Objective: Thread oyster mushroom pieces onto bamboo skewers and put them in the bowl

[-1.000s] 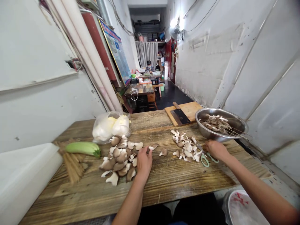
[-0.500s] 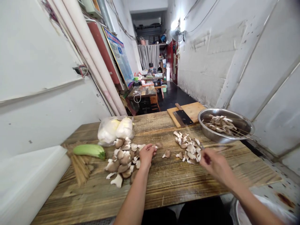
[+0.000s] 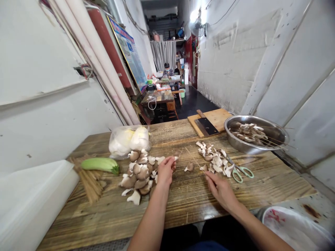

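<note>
Right grip (image 3: 220, 190) has shifted left of scissors (image 3: 235, 166), pinching 1 stick (image 3: 195, 159); left grip (image 3: 166, 170) pinches 1 mushroom (image 3: 178, 154); both occupied.

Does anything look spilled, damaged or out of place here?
Nothing looks clearly spilled. One brown-capped mushroom lies alone between the left mushroom heap and right mushroom heap, apart from both. At lower right, a rust-brown patch discolours the pale speckled floor.
</note>
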{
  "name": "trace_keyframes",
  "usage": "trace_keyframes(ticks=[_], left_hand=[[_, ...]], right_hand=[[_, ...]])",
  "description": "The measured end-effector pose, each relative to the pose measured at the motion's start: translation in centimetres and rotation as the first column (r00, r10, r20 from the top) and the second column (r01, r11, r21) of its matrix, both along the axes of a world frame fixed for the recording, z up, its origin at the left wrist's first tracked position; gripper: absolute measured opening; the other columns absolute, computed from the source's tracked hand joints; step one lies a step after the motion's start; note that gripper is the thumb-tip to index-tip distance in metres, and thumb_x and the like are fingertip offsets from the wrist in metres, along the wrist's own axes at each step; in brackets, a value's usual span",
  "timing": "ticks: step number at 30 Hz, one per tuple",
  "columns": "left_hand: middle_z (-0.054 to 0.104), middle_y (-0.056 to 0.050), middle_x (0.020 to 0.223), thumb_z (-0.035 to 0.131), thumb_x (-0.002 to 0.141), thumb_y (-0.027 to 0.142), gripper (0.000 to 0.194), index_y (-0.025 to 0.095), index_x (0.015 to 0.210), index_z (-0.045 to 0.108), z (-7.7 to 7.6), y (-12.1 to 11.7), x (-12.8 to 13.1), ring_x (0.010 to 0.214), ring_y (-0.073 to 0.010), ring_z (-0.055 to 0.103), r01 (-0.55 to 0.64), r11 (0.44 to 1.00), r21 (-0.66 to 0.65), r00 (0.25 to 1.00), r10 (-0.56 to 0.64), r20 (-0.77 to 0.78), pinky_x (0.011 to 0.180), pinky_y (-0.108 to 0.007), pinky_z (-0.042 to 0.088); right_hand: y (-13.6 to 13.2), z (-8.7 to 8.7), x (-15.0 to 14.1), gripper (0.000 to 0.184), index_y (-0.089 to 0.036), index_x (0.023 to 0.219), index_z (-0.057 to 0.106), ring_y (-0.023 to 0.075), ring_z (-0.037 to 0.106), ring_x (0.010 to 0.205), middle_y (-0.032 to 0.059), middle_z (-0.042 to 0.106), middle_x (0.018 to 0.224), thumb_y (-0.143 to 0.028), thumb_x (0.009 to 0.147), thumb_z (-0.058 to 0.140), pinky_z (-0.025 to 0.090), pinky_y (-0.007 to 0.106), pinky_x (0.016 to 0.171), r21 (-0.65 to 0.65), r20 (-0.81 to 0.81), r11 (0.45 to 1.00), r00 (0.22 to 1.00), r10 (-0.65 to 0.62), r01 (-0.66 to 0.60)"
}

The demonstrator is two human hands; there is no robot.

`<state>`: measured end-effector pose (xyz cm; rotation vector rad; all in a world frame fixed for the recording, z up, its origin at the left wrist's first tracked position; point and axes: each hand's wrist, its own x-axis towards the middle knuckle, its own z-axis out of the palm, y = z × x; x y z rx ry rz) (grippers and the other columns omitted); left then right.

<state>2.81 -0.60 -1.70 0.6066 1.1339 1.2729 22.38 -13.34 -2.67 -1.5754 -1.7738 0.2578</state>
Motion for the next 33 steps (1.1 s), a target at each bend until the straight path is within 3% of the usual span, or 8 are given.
trace_keyframes(ticks=[3, 6, 8, 11, 13, 18, 24, 33], left_hand=[[0.063, -0.001, 0.064, 0.066, 0.063, 0.028, 0.023, 0.012, 0.08, 0.064, -0.6, -0.1, 0.2, 0.052, -0.0101, 0.056, -0.017, 0.988, 0.151, 0.925, 0.073, -0.374, 0.045, -0.019, 0.039], [0.064, -0.004, 0.064, 0.06, 0.067, 0.033, 0.024, 0.012, 0.079, 0.064, -1.0, 0.0, 0.2, 0.056, -0.0153, 0.059, 0.07, 0.991, 0.11, 0.801, 0.01, -0.599, 0.049, -0.024, 0.042], [0.065, -0.006, 0.067, 0.058, 0.069, 0.033, 0.022, 0.013, 0.078, 0.065, -0.8, -0.3, 0.0, 0.063, -0.0183, 0.061, 0.13, 0.983, 0.127, 0.617, 0.02, -0.787, 0.059, -0.029, 0.045], [0.066, -0.011, 0.084, 0.056, 0.073, 0.033, 0.024, 0.015, 0.084, 0.067, 0.3, -1.2, -0.1, 0.083, -0.0231, 0.06, 0.192, 0.943, 0.272, 0.273, 0.215, -0.938, 0.077, -0.035, 0.044], [0.065, -0.011, 0.089, 0.052, 0.077, 0.032, 0.023, 0.015, 0.084, 0.067, 1.1, -2.0, 0.0, 0.088, -0.0227, 0.059, 0.245, 0.913, 0.327, 0.195, 0.284, -0.939, 0.08, -0.034, 0.042], [0.064, -0.003, 0.066, 0.06, 0.072, 0.024, 0.014, 0.018, 0.082, 0.067, 1.0, -3.5, 1.1, 0.062, -0.0154, 0.057, 0.455, 0.889, 0.057, 0.312, -0.099, -0.945, 0.062, -0.026, 0.039], [0.061, 0.0, 0.059, 0.067, 0.061, 0.014, 0.01, 0.019, 0.069, 0.068, -0.5, -3.4, 1.6, 0.057, -0.0142, 0.052, 0.36, 0.92, 0.151, 0.542, -0.074, -0.837, 0.06, -0.024, 0.036], [0.067, -0.003, 0.068, 0.061, 0.069, 0.021, 0.009, 0.02, 0.07, 0.07, -0.6, -3.3, 1.3, 0.06, -0.0148, 0.056, 0.425, 0.888, 0.175, 0.438, -0.033, -0.898, 0.061, -0.025, 0.038]], right_hand=[[-0.5, -0.6, 1.0, 0.035, -0.014, 0.11, 0.062, 0.0204, 0.068, 0.075, 0.0106, 0.071, 0.096, -0.028, 0.09, 0.037, 0.053, 0.031, 0.072, -0.003, -0.008, 0.998, 0.998, -0.06, 0.06], [-1.6, -0.9, 1.7, 0.034, -0.015, 0.111, 0.062, 0.0208, 0.068, 0.08, 0.0098, 0.07, 0.1, -0.028, 0.09, 0.038, 0.054, 0.032, 0.075, -0.065, 0.015, 0.998, 1.0, -0.022, 0.023], [-2.5, -0.8, 1.9, 0.034, -0.016, 0.113, 0.061, 0.0206, 0.067, 0.087, 0.0089, 0.068, 0.106, -0.026, 0.09, 0.038, 0.053, 0.032, 0.079, -0.111, 0.039, 0.994, 0.999, 0.023, -0.019], [-3.9, -0.3, 2.1, 0.034, -0.018, 0.114, 0.061, 0.0201, 0.065, 0.095, 0.0075, 0.066, 0.109, -0.023, 0.09, 0.038, 0.051, 0.031, 0.083, -0.18, 0.068, 0.981, 0.994, 0.082, -0.068], [-4.8, -0.1, 2.2, 0.034, -0.02, 0.115, 0.061, 0.02, 0.065, 0.095, 0.0072, 0.067, 0.107, -0.022, 0.089, 0.039, 0.051, 0.031, 0.084, -0.213, 0.079, 0.973, 0.991, 0.111, -0.092], [-6.1, 0.0, 2.5, 0.036, -0.021, 0.12, 0.058, 0.02, 0.066, 0.091, 0.0074, 0.067, 0.106, -0.021, 0.089, 0.039, 0.052, 0.03, 0.08, -0.261, 0.066, 0.958, 0.988, 0.139, -0.117], [-6.3, 0.1, 2.1, 0.034, -0.021, 0.115, 0.061, 0.0211, 0.068, 0.087, 0.0071, 0.069, 0.103, -0.023, 0.09, 0.038, 0.054, 0.031, 0.076, -0.291, 0.114, 0.953, 0.987, 0.116, -0.078], [-5.6, 0.0, 1.6, 0.034, -0.02, 0.113, 0.062, 0.0211, 0.069, 0.083, 0.007, 0.07, 0.1, -0.022, 0.09, 0.038, 0.053, 0.03, 0.073, -0.285, 0.139, 0.956, 0.984, 0.116, -0.072]])
